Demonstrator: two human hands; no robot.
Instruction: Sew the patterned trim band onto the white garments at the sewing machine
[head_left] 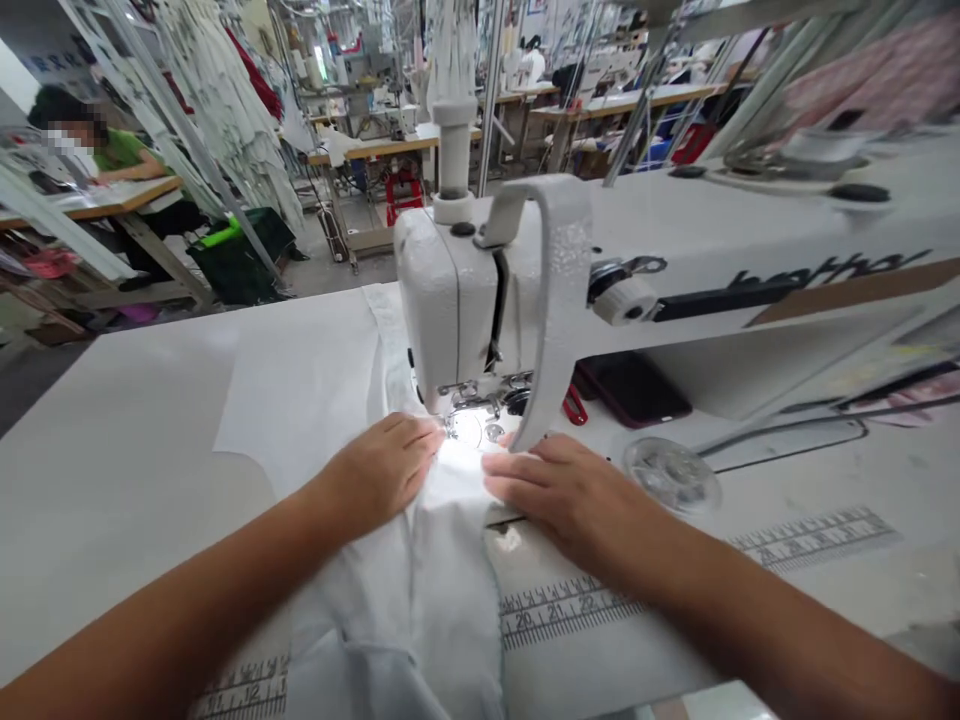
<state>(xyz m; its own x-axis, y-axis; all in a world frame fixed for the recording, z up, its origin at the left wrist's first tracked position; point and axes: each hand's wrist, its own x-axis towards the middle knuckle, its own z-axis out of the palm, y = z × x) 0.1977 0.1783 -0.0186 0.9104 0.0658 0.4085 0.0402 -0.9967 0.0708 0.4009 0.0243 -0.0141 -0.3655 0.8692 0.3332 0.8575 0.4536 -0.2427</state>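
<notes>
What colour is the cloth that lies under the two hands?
The cloth is white, greyish in its folds; the head view shows it best.

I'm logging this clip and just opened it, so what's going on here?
A person has both hands on a white cloth at the lit needle area of a white sewing machine. The left hand is at the left of that area, the right hand at the right; whether they grip or only press can't be told. The cloth runs back toward the person. A dark phone lies under the machine's arm, with a clear round plastic piece nearby.
</notes>
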